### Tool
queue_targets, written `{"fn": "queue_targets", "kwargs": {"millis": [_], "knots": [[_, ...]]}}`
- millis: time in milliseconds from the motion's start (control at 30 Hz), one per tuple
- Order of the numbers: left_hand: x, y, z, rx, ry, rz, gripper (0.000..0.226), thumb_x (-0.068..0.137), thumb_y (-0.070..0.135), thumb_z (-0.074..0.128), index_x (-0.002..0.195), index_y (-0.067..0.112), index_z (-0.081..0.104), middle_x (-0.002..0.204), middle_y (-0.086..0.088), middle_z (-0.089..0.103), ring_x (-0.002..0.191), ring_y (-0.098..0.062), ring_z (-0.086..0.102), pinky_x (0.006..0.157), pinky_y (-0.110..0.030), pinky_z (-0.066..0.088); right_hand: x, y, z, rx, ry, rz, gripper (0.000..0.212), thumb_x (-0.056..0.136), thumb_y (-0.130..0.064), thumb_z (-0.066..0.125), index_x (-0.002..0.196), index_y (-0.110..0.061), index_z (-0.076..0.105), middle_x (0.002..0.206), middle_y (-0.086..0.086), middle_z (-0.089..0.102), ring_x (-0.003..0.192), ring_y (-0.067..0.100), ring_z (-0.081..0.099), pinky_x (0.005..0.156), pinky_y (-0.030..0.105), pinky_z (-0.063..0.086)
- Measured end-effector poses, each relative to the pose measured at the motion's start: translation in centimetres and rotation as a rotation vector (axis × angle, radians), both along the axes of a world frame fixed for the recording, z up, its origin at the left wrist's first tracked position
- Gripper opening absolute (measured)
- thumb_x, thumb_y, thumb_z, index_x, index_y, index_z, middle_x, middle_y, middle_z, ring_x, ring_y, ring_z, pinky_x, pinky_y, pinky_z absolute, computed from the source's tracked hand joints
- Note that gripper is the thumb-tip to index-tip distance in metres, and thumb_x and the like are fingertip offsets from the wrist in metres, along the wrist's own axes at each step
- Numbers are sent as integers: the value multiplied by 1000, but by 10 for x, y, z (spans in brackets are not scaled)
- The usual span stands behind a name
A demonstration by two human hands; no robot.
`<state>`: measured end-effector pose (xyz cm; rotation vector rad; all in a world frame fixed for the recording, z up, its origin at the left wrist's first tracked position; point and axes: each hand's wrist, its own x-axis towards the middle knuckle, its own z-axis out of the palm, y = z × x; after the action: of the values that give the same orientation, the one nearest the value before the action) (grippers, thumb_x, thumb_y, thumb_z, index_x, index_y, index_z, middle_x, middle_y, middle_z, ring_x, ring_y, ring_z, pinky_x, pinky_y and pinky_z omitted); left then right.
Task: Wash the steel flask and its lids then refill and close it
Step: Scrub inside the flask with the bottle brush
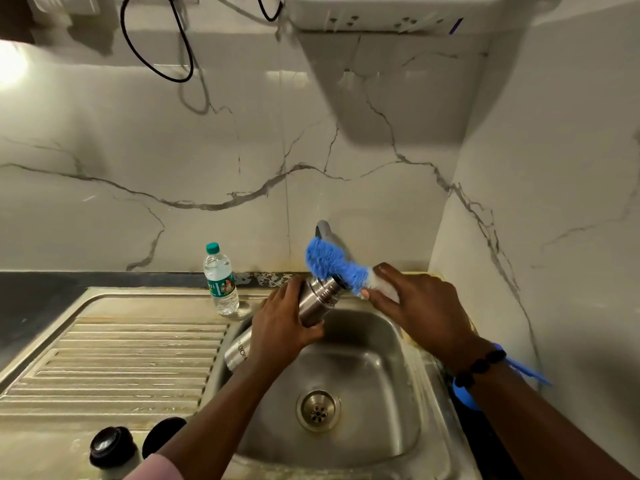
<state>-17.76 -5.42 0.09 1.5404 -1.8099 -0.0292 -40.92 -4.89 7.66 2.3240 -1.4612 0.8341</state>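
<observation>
I take the stainless steel sink basin (363, 368) as my landmark. Left of it runs the ribbed steel draining board (114, 355), and at that board's near edge stand two dark round lids (111, 445), apart from the flask; I judge them still unwashed, though I cannot tell for certain. Over the basin's far left corner my left hand (280, 327) wraps round the cylindrical brushed-steel flask (317, 299), held tilted with its open mouth toward the back wall. My right hand (420, 303), above the basin's far rim, pinches the white handle of the fluffy blue bottle brush (329, 263), whose head sits just at the flask's mouth. A clear plastic water bottle with a green cap (221, 278) stands behind the basin's left rim. I judge the task early: scrubbing under way; rinsing, lids, refilling and closing remain.
</observation>
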Motion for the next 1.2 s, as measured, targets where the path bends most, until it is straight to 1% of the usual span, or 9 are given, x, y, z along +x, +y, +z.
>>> {"fn": "queue_targets", "kwargs": {"millis": [100, 200, 333, 500, 633, 767, 933, 1033, 1200], "knots": [[0, -3, 0, 3, 42, 115, 75, 68, 41, 85, 130, 21, 47, 117, -2, 65, 102, -22, 64, 85, -40, 52, 2, 4, -20, -119, 70, 103, 41, 88, -51, 53, 112, -20, 67, 61, -4, 66, 44, 10, 56, 36, 22, 41], [10, -9, 2, 11, 161, 183, 70, 69, 36, 85, 125, 18, 47, 112, -4, 64, 88, -17, 58, 71, -30, 43, -6, 12, -36, -54, 57, 111, 47, 91, -53, 43, 116, -20, 66, 65, -8, 68, 47, 4, 54, 44, 9, 23], [13, -14, 1, -14, 133, 169, 69, 69, 39, 84, 123, 20, 45, 110, -2, 63, 94, -21, 62, 73, -32, 45, 2, 12, -34, -125, 81, 131, 44, 91, -49, 48, 116, -18, 66, 71, -5, 70, 50, 5, 57, 44, 15, 32], [-3, -12, -1, -83, -4, 108, 77, 64, 38, 86, 127, 19, 47, 115, -3, 66, 105, -24, 64, 86, -42, 51, 32, 3, -11, -142, 144, -95, 35, 85, -50, 69, 108, -24, 66, 51, -3, 58, 37, 13, 52, 38, 20, 29], [7, -12, -2, -111, 10, 82, 77, 60, 34, 89, 125, 16, 50, 111, -5, 68, 101, -27, 65, 86, -45, 53, 34, 5, 2, 118, 33, -84, 53, 94, -62, 44, 137, -32, 50, 90, 0, 72, 80, 17, 67, 63, 28, 48], [24, -12, 0, -83, 11, -26, 80, 61, 33, 88, 128, 24, 44, 113, -1, 66, 101, -21, 63, 88, -46, 52, 28, -6, 15, 387, -141, -11, 51, 89, -67, 48, 127, -34, 56, 103, -6, 71, 98, 15, 65, 77, 31, 48], [34, -5, 3, -18, 286, -205, 87, 62, 25, 91, 127, 48, 38, 116, 17, 58, 97, -5, 62, 80, -24, 54, 25, -20, 14, 711, -489, 230, 29, 91, -55, 58, 97, -28, 64, 62, 0, 65, 52, 13, 59, 50, 25, 44], [26, -3, 4, -22, 467, -193, 84, 61, 32, 89, 123, 51, 36, 113, 22, 58, 96, 0, 63, 74, -11, 49, 34, -21, 9, 820, -691, 314, 29, 94, -47, 59, 104, -21, 64, 63, 7, 58, 52, 17, 51, 45, 25, 40], [20, -7, 3, -24, 862, -114, 72, 69, 21, 86, 123, 41, 43, 110, 17, 64, 98, -1, 65, 81, -26, 53, 46, -17, -11, 889, -794, 315, 25, 97, -35, 57, 116, -19, 60, 79, 9, 64, 63, 14, 56, 54, 30, 44]]}}
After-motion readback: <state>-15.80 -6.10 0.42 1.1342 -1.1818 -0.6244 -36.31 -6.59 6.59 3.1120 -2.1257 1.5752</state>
